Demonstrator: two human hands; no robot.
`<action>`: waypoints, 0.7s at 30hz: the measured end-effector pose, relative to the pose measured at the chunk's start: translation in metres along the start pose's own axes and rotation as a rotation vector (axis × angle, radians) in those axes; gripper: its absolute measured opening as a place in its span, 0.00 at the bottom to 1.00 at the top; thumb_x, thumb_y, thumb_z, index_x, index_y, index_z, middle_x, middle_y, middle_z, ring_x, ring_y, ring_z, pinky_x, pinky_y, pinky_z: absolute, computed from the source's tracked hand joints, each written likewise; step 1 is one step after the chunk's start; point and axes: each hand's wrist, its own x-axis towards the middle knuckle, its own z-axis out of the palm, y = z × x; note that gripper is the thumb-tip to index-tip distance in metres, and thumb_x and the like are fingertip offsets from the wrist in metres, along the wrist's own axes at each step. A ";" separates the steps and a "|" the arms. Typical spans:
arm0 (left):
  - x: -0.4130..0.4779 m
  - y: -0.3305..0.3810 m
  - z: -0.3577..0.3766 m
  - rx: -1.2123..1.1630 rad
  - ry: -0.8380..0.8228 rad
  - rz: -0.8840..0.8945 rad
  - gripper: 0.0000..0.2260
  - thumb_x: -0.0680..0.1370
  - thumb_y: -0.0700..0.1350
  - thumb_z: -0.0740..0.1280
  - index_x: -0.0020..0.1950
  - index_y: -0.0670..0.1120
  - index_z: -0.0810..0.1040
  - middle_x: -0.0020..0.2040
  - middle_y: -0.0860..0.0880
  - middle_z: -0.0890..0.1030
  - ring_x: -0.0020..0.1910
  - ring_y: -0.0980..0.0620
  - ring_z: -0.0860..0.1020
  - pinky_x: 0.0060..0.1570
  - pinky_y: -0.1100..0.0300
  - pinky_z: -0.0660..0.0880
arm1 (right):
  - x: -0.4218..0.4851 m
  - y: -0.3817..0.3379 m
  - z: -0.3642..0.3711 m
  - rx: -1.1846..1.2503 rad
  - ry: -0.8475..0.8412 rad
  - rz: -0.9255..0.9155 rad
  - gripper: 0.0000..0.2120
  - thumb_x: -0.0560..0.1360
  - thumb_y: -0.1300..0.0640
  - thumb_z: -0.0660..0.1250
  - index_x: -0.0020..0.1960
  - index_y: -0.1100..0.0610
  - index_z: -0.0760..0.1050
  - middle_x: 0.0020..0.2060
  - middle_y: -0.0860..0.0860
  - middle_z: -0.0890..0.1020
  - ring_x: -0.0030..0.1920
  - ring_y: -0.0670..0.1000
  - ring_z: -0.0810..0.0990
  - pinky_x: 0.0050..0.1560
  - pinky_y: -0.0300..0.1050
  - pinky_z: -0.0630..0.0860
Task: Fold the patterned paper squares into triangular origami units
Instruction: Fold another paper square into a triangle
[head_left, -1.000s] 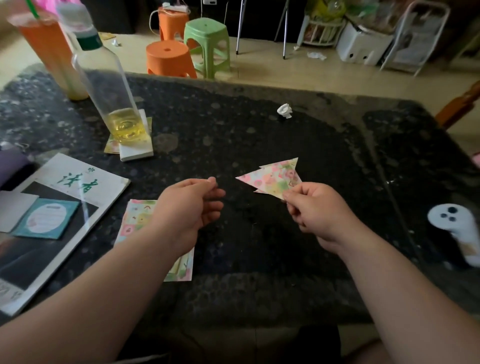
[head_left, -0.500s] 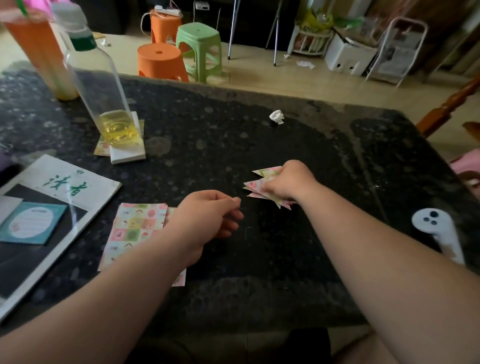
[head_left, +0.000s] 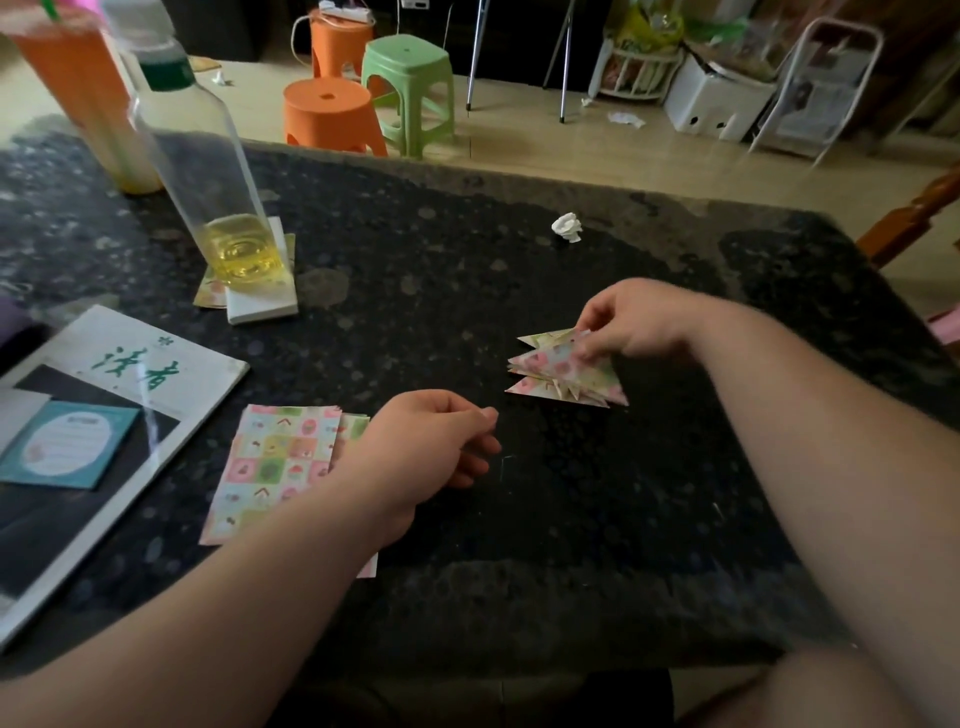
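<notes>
Head view: right hand (head_left: 636, 322) on pile of folded triangles (head_left: 563, 375), left hand (head_left: 423, 452) idle, dark speckled worktop (head_left: 571, 530).

Right hand fingers (head_left: 590, 354) curled, pinching the top piece at the pile's right edge; motion blur there. Left hand just left of the pile and nearer the camera, loosely curled, holding nothing. Stack of patterned paper squares (head_left: 275, 462) further left of the pile, partly under the left wrist. Magazine (head_left: 130, 374) beyond that, far left. Clear bottle (head_left: 223, 208) with yellow liquid up-left of the pile, standing on a white block (head_left: 262, 307). Crumpled white paper ball (head_left: 567, 227) straight behind the pile, well apart.
</notes>
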 end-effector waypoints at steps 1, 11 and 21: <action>0.000 0.000 0.001 0.007 0.000 -0.001 0.07 0.80 0.46 0.70 0.47 0.44 0.83 0.42 0.47 0.87 0.40 0.49 0.82 0.43 0.56 0.79 | 0.003 -0.001 -0.008 -0.079 -0.048 -0.029 0.05 0.74 0.56 0.77 0.47 0.49 0.84 0.45 0.47 0.86 0.49 0.47 0.82 0.48 0.42 0.76; -0.003 -0.004 0.012 0.368 0.112 0.086 0.05 0.78 0.52 0.72 0.43 0.54 0.83 0.37 0.56 0.85 0.39 0.56 0.83 0.44 0.56 0.81 | 0.057 -0.013 -0.003 -0.352 -0.125 -0.124 0.47 0.63 0.49 0.85 0.76 0.44 0.65 0.65 0.45 0.75 0.64 0.53 0.77 0.62 0.53 0.78; 0.101 0.064 0.061 1.269 0.020 0.406 0.50 0.68 0.70 0.73 0.81 0.49 0.58 0.79 0.49 0.63 0.78 0.44 0.61 0.75 0.46 0.62 | 0.030 0.021 0.013 -0.336 -0.133 -0.010 0.26 0.62 0.41 0.83 0.54 0.47 0.77 0.50 0.48 0.81 0.49 0.50 0.81 0.53 0.52 0.81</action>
